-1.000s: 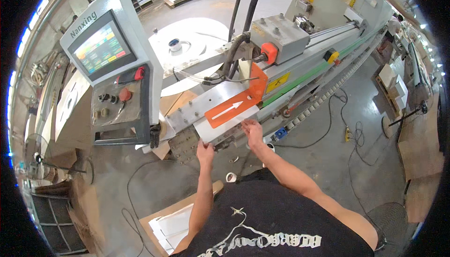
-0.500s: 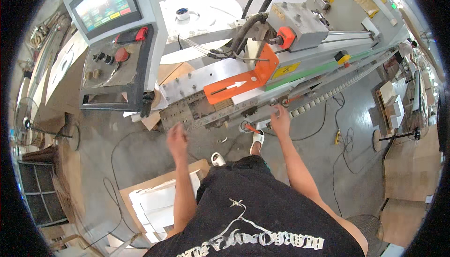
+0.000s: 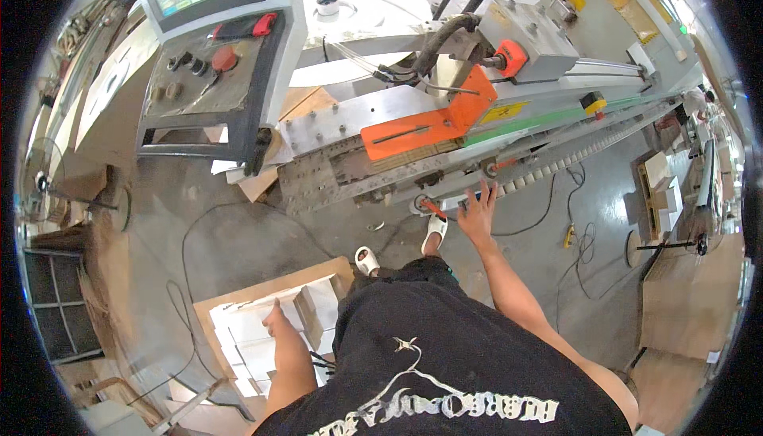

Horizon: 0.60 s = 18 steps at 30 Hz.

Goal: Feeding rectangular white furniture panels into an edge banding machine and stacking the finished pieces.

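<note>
My left hand (image 3: pixel 277 323) is low at my side, reaching down into an open cardboard box (image 3: pixel 230 301) of white flat pieces (image 3: pixel 246 333); its fingers are hidden, so I cannot tell whether they grip anything. My right hand (image 3: pixel 478 212) is stretched forward with fingers spread, holding nothing, just below the long grey machine (image 3: pixel 445 130) with its orange guard plate (image 3: pixel 413 126) and roller rail.
A control panel (image 3: pixel 211 54) with a colour screen, knobs and red buttons stands at the upper left. Cables (image 3: pixel 572 229) trail over the concrete floor. Cardboard stacks (image 3: pixel 675 293) sit at the right, a wire rack (image 3: pixel 60 317) at the left. My feet (image 3: pixel 401 245) wear white sandals.
Both hands have left the machine's table. My left hand has dropped down to the cardboard box behind me, and my right hand has lowered below the rail. My view has tilted downward.
</note>
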Each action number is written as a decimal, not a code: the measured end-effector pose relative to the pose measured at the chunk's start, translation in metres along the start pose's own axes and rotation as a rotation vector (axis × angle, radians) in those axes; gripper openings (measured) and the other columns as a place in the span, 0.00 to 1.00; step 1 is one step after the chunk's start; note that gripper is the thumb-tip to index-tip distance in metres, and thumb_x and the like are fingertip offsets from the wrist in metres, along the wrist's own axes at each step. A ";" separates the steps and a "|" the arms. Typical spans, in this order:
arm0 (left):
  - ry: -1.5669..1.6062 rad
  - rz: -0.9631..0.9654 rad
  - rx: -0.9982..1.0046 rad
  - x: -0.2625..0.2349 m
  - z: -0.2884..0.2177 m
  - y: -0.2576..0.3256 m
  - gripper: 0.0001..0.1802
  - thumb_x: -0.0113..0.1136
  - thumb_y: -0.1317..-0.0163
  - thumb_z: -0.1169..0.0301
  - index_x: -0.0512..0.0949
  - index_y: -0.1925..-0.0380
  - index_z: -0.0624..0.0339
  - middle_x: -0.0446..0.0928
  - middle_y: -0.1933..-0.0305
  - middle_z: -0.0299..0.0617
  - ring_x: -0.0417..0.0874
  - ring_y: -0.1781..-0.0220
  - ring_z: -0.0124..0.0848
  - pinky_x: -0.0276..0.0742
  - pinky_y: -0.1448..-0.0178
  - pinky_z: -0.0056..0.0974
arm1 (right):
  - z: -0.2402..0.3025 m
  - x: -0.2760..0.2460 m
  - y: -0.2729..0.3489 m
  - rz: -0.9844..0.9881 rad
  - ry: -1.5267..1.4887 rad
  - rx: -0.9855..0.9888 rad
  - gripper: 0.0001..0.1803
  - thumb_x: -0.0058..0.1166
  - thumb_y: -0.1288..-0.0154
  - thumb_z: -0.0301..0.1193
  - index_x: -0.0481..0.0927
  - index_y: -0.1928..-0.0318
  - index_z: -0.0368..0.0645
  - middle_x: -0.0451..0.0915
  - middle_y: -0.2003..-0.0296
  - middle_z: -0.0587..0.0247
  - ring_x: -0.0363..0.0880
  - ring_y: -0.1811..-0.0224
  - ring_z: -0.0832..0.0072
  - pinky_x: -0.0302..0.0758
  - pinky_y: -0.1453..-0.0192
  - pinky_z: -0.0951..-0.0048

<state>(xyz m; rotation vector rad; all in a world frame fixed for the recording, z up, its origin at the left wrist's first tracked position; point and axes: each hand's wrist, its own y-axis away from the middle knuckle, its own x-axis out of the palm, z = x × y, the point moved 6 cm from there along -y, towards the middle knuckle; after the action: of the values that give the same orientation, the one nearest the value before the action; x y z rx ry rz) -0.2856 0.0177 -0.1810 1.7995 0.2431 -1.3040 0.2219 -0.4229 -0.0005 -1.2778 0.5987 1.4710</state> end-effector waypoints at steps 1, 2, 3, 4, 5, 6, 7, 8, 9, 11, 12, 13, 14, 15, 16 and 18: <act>-0.001 0.006 -0.005 0.000 -0.008 0.005 0.62 0.73 0.69 0.35 0.57 0.38 0.61 0.63 0.38 0.63 0.66 0.37 0.56 0.66 0.36 0.55 | 0.001 -0.001 0.001 0.000 -0.004 -0.003 0.26 0.58 0.55 0.27 0.77 0.50 0.38 0.53 0.34 0.41 0.38 0.28 0.37 0.51 0.31 0.39; 0.017 -0.024 -0.072 -0.001 -0.011 0.010 0.62 0.73 0.68 0.36 0.56 0.38 0.61 0.63 0.38 0.63 0.66 0.37 0.56 0.66 0.36 0.56 | 0.000 0.002 0.001 0.002 0.002 -0.007 0.26 0.58 0.55 0.27 0.77 0.50 0.38 0.53 0.34 0.41 0.38 0.28 0.37 0.51 0.31 0.39; 0.031 -0.055 -0.139 -0.001 -0.006 0.011 0.63 0.73 0.68 0.36 0.55 0.38 0.61 0.63 0.38 0.63 0.65 0.37 0.56 0.66 0.37 0.58 | -0.003 0.004 0.001 -0.007 0.014 -0.020 0.25 0.58 0.55 0.27 0.77 0.51 0.38 0.54 0.35 0.42 0.39 0.28 0.36 0.52 0.31 0.40; 0.056 -0.123 -0.148 -0.002 -0.005 0.004 0.61 0.73 0.67 0.37 0.55 0.39 0.61 0.64 0.39 0.63 0.66 0.37 0.56 0.67 0.39 0.60 | -0.002 0.003 0.000 -0.014 0.018 -0.040 0.24 0.59 0.55 0.28 0.78 0.52 0.38 0.55 0.35 0.42 0.39 0.29 0.36 0.52 0.30 0.40; 0.057 -0.122 -0.158 -0.001 0.003 -0.003 0.61 0.73 0.67 0.37 0.55 0.39 0.61 0.64 0.39 0.63 0.66 0.37 0.56 0.67 0.39 0.60 | -0.001 0.002 0.002 -0.009 0.019 -0.049 0.24 0.59 0.55 0.28 0.78 0.52 0.38 0.55 0.35 0.42 0.39 0.29 0.36 0.52 0.30 0.40; 0.091 -0.077 -0.138 0.000 -0.001 -0.006 0.60 0.72 0.65 0.37 0.55 0.39 0.61 0.64 0.40 0.63 0.66 0.37 0.56 0.68 0.39 0.59 | 0.000 0.003 0.001 0.001 0.007 -0.035 0.24 0.59 0.56 0.28 0.78 0.53 0.38 0.56 0.36 0.42 0.40 0.29 0.36 0.51 0.30 0.41; 0.126 -0.033 -0.117 -0.001 -0.005 0.000 0.59 0.71 0.64 0.37 0.56 0.39 0.62 0.64 0.40 0.64 0.66 0.37 0.56 0.69 0.40 0.58 | 0.000 0.003 0.000 0.011 -0.005 -0.020 0.23 0.59 0.56 0.28 0.79 0.54 0.39 0.56 0.36 0.42 0.41 0.29 0.35 0.51 0.29 0.42; 0.109 0.037 -0.114 0.010 -0.004 -0.018 0.58 0.70 0.61 0.36 0.56 0.39 0.63 0.64 0.41 0.65 0.67 0.38 0.58 0.70 0.41 0.58 | 0.000 0.001 0.000 0.009 -0.004 -0.023 0.23 0.59 0.56 0.28 0.79 0.54 0.39 0.56 0.36 0.42 0.41 0.29 0.35 0.51 0.29 0.42; 0.121 0.031 -0.118 0.010 0.000 -0.028 0.58 0.70 0.61 0.36 0.56 0.39 0.63 0.64 0.41 0.65 0.67 0.38 0.58 0.70 0.41 0.58 | 0.002 0.001 -0.001 0.017 0.007 -0.029 0.23 0.59 0.56 0.28 0.79 0.54 0.39 0.56 0.36 0.43 0.41 0.29 0.36 0.51 0.29 0.43; 0.014 -0.007 -0.097 0.006 0.003 -0.040 0.56 0.68 0.60 0.35 0.59 0.41 0.63 0.63 0.40 0.65 0.66 0.39 0.59 0.70 0.42 0.59 | 0.006 0.001 -0.001 0.026 0.015 -0.031 0.23 0.59 0.56 0.28 0.79 0.54 0.39 0.56 0.36 0.43 0.42 0.29 0.36 0.51 0.29 0.43; 0.006 0.000 -0.090 0.007 0.003 -0.032 0.56 0.68 0.60 0.35 0.59 0.41 0.63 0.63 0.40 0.65 0.66 0.39 0.59 0.70 0.42 0.59 | 0.002 -0.001 0.000 0.024 0.012 -0.034 0.22 0.60 0.54 0.26 0.78 0.54 0.41 0.55 0.36 0.43 0.41 0.30 0.35 0.51 0.29 0.43; -0.003 -0.045 -0.058 0.004 0.005 -0.024 0.54 0.68 0.59 0.36 0.60 0.42 0.64 0.62 0.40 0.66 0.66 0.38 0.59 0.70 0.42 0.59 | 0.000 -0.002 0.002 0.023 0.009 -0.038 0.22 0.61 0.53 0.25 0.77 0.53 0.42 0.54 0.35 0.44 0.41 0.30 0.35 0.50 0.29 0.43; -0.001 -0.098 -0.031 -0.002 0.006 -0.024 0.53 0.67 0.58 0.36 0.62 0.42 0.64 0.61 0.40 0.67 0.65 0.38 0.60 0.70 0.42 0.59 | 0.000 -0.003 0.002 0.021 0.006 -0.037 0.22 0.61 0.53 0.25 0.77 0.53 0.42 0.54 0.35 0.44 0.41 0.30 0.35 0.50 0.29 0.43; 0.002 -0.100 -0.028 -0.005 0.011 -0.023 0.53 0.67 0.58 0.36 0.62 0.42 0.64 0.61 0.40 0.67 0.65 0.38 0.60 0.70 0.42 0.59 | 0.000 -0.002 0.002 0.027 0.002 -0.033 0.21 0.61 0.53 0.25 0.77 0.54 0.42 0.55 0.35 0.44 0.41 0.30 0.35 0.50 0.29 0.43; 0.024 -0.231 -0.016 -0.015 0.026 -0.034 0.52 0.65 0.56 0.36 0.62 0.42 0.65 0.60 0.39 0.69 0.64 0.37 0.60 0.68 0.42 0.60 | 0.003 -0.002 0.000 0.034 -0.011 -0.032 0.21 0.61 0.53 0.25 0.77 0.54 0.42 0.55 0.35 0.44 0.40 0.30 0.35 0.50 0.29 0.43; 0.042 -0.351 0.007 -0.023 0.041 -0.040 0.51 0.63 0.54 0.36 0.62 0.42 0.65 0.58 0.39 0.70 0.63 0.37 0.61 0.67 0.41 0.62 | 0.001 -0.001 0.001 0.022 -0.009 -0.027 0.21 0.60 0.54 0.26 0.78 0.54 0.41 0.56 0.36 0.44 0.40 0.29 0.36 0.50 0.28 0.45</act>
<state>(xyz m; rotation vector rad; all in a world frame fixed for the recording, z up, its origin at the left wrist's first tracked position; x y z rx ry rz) -0.3469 0.0189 -0.1850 1.8474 0.5996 -1.5083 0.2207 -0.4228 0.0001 -1.2879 0.5903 1.5064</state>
